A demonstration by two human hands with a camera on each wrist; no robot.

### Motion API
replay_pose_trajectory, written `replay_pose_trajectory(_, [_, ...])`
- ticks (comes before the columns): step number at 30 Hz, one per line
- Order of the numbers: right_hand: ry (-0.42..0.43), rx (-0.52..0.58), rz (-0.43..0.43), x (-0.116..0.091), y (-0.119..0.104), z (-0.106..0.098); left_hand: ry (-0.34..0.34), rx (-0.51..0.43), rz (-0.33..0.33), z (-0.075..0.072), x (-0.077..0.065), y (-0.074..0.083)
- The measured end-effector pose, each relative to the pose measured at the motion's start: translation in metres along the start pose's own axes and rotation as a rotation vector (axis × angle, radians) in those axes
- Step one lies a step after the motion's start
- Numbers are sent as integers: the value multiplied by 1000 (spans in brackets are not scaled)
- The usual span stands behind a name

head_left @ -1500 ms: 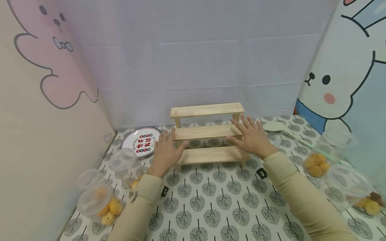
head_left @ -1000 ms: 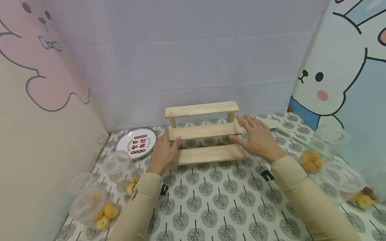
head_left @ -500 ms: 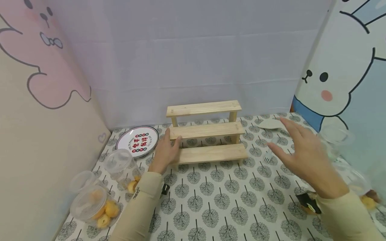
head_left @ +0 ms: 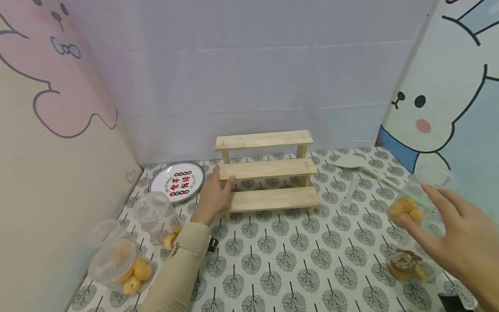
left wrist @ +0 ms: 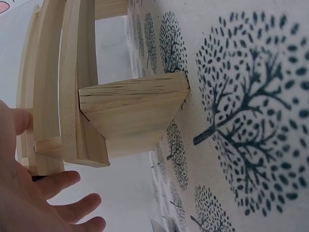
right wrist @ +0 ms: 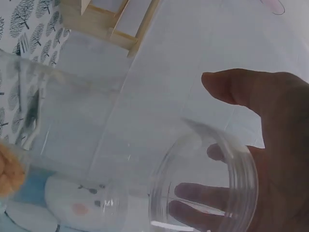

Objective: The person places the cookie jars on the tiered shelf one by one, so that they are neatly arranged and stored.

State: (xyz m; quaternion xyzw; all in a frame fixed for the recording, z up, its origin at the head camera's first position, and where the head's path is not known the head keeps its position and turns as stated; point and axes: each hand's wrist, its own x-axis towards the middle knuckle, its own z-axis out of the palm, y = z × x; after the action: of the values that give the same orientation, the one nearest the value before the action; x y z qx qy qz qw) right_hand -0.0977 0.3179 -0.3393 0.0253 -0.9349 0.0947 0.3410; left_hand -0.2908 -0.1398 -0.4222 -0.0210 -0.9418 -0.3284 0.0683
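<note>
A three-step wooden shelf rack (head_left: pixel 273 199) stands at the back of the table. My left hand (head_left: pixel 214 197) rests at its left end. In the left wrist view, the thumb lies by the wooden boards (left wrist: pixel 70 96) and the other fingers spread loosely. My right hand (head_left: pixel 464 229) is at the right, over a clear plastic jar that holds brown and yellow pieces (head_left: pixel 407 264). In the right wrist view, its fingers show through the clear jar's rim (right wrist: pixel 246 179), while the thumb stands away from it. Behind stands another clear jar with yellow pieces (head_left: pixel 405 210).
A round plate with red lettering (head_left: pixel 177 182) lies left of the rack. Clear jars with yellow pieces (head_left: pixel 142 268) stand at the left, one nearer the plate (head_left: pixel 153 212). To the rack's right lie a fork (head_left: pixel 349 195) and a pale spoon-like utensil (head_left: pixel 351 161). Walls bound the table.
My right hand has left the rack's right end and swung right and nearer, to the front right jar. The fork has come into view. My left hand has stayed at the rack's left end.
</note>
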Motion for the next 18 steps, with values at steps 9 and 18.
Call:
replay_pose_trajectory(9, [53, -26, 51, -20, 17, 6, -7, -6, -1, -1, -1, 1])
replay_pose_trajectory(18, [-94, 41, 281, -42, 20, 3, 7, -12, 6, 1, 0, -1])
